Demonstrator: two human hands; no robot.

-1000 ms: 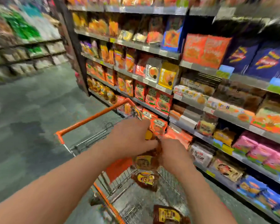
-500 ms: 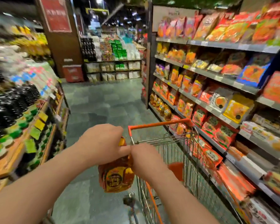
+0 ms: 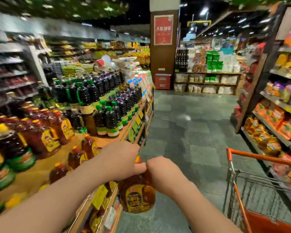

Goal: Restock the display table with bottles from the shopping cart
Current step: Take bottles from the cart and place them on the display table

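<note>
bottle (image 3: 138, 195) swung from cart (image 3: 259, 167) to table (image 3: 40, 169) edge, hanging below both gripping hands (image 3: 119, 158)

Single head-worn view, facing forward down the aisle (image 3: 191, 125), wide-angle

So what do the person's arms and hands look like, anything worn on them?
Both forearms are bare as far as the frame shows: no sleeves, gloves, watch or bracelets in view. The left hand and right hand show no rings, though motion blur could hide small details.
</note>
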